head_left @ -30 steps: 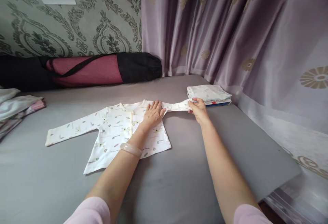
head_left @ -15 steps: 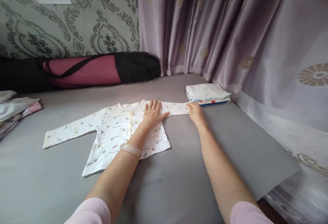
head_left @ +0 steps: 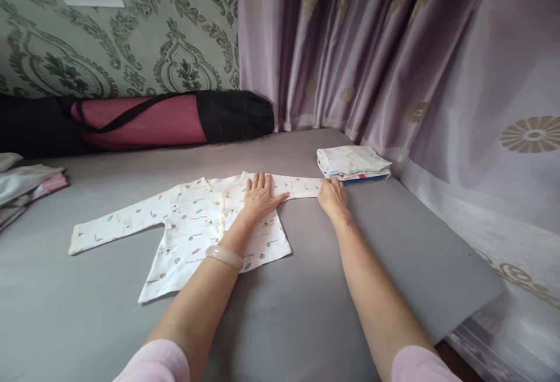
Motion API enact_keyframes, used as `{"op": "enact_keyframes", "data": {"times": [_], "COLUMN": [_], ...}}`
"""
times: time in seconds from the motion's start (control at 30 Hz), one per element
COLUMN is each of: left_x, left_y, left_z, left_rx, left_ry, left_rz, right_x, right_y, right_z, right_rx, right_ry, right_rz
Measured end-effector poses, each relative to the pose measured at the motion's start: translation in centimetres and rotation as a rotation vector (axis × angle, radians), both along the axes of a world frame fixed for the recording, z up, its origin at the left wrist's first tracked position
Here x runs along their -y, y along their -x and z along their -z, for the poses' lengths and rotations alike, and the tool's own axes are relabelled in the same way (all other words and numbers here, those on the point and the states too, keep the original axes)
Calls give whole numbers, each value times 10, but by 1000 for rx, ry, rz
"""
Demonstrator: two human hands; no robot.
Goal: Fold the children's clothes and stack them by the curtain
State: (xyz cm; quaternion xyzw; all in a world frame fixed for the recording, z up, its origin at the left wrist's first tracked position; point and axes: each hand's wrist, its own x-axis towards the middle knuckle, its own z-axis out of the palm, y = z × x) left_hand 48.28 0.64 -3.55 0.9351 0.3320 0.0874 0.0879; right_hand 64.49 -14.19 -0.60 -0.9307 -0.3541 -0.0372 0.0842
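Observation:
A small white long-sleeved top (head_left: 192,224) with tiny coloured prints lies spread flat on the grey bed sheet (head_left: 284,312). My left hand (head_left: 260,194) rests flat on its right shoulder, fingers stretched out. My right hand (head_left: 332,195) presses down on the cuff end of the right sleeve (head_left: 301,185), which lies straight out to the right; its fingers are curled over the cuff. The left sleeve stretches out to the left. A pale bangle sits on my left wrist.
A stack of folded clothes (head_left: 352,163) lies just beyond my right hand near the curtain (head_left: 394,49). A rolled pink mat in a black bag (head_left: 144,119) lies along the wall. More clothes (head_left: 26,186) are piled at the far left.
My right hand held the sleeve end lifted off the bed; it has lowered it, and the sleeve now lies flat and straight. My left hand has stayed on the shoulder.

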Motion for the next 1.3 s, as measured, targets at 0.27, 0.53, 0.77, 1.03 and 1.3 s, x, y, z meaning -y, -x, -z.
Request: {"op": "enact_keyframes", "data": {"times": [0.27, 0.53, 0.77, 1.03, 1.3], "left_x": [2, -10, 0, 1, 2], "left_y": [0, 4, 1, 1, 3], "left_z": [-3, 4, 0, 1, -3], "left_rx": [105, 270, 103, 51, 8], "left_ry": [12, 43, 35, -32, -18], "left_rz": [-11, -72, -130, -107, -79], "right_x": [-32, -69, -50, -24, -4], "right_y": [42, 88, 67, 39, 17], "right_z": [-20, 5, 15, 9, 4], "right_rx": [-14, -153, -145, -162, -131], "right_ry": [-16, 87, 92, 149, 208], "right_rz": [-325, -572, -497, -380, -221]}}
